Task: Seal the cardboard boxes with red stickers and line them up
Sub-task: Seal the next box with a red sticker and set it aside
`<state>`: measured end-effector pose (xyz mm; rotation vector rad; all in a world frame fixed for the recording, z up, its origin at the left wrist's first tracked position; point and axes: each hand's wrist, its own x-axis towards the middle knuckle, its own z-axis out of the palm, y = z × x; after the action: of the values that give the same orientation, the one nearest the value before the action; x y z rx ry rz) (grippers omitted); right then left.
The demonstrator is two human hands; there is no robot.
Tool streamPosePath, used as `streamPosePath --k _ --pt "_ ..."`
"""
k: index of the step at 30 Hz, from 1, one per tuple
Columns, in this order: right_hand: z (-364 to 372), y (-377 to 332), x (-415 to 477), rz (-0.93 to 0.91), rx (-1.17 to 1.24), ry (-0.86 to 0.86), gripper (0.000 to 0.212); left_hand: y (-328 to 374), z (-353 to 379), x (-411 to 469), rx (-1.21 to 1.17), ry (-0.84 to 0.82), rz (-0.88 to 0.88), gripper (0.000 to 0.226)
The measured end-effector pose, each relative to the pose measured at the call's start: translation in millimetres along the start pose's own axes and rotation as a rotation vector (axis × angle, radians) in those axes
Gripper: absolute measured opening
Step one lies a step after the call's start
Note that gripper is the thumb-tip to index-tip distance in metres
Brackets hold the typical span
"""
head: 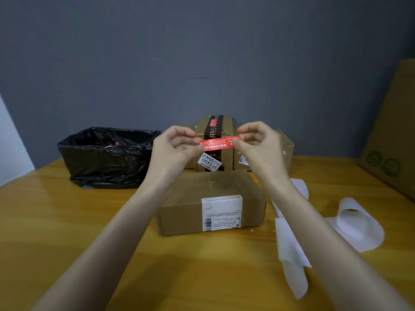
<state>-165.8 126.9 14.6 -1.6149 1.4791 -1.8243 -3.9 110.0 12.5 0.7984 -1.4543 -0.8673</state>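
Note:
A red sticker (pixel 219 142) with white print is stretched level in the air between my hands. My left hand (pixel 174 147) pinches its left end and my right hand (pixel 256 142) pinches its right end. Below them, on the wooden table (pixel 67 221), lies a closed cardboard box (pixel 188 198) with a white shipping label on its near side. Behind the sticker stands a taller cardboard box (pixel 216 126) with a dark band, and another cardboard box (pixel 286 144) shows to its right, partly hidden by my right hand.
A bin lined with a black plastic bag (pixel 107 156) stands at the back left. White backing papers (pixel 289 243) lie curled on the table at the right. A large cardboard carton (pixel 395 135) leans at the far right. A grey wall closes the back.

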Motion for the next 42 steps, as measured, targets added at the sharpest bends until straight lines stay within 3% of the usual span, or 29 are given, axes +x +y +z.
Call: streamPosePath --k 7,10,13,16,20,22,24,26,30,32,38,42 --pt "10 6 4 0.048 0.101 -0.078 0.018 -16 -21 4 0.233 0.003 0.002 0.034" --pt "12 6 6 -0.022 0.041 -0.07 0.029 -20 -19 6 0.323 -0.021 -0.07 0.051" --pt "12 6 7 -0.122 -0.087 -0.08 0.038 -21 -20 11 0.36 -0.039 -0.105 0.042" --pt "13 5 4 -0.267 -0.254 -0.121 0.036 -10 -15 14 0.625 -0.034 0.023 0.031" --pt "8 2 6 -0.328 -0.314 -0.082 0.033 16 -5 23 1.358 -0.064 0.07 0.044" --pt "1 -2 8 -0.322 -0.313 -0.088 0.033 29 0 27 1.359 -0.082 0.205 0.039" --pt "-3 -7 9 -0.302 -0.296 -0.125 0.032 37 10 27 1.199 -0.156 0.421 0.028" --pt "-3 -11 8 -0.257 -0.243 -0.166 0.031 38 21 26 1.123 -0.219 0.591 0.018" --pt "-4 -12 9 -0.159 -0.119 -0.22 0.035 35 29 29 1.225 -0.269 0.876 0.008" --pt "-7 -14 11 -0.092 -0.05 -0.236 0.028 34 29 31 1.28 -0.291 0.993 0.015" --pt "-25 -15 19 0.388 0.404 -0.363 0.02 29 17 36 1.233 -0.36 1.359 0.019" --pt "-35 -10 20 0.652 0.644 -0.499 0.009 30 11 33 1.047 -0.38 1.429 0.023"
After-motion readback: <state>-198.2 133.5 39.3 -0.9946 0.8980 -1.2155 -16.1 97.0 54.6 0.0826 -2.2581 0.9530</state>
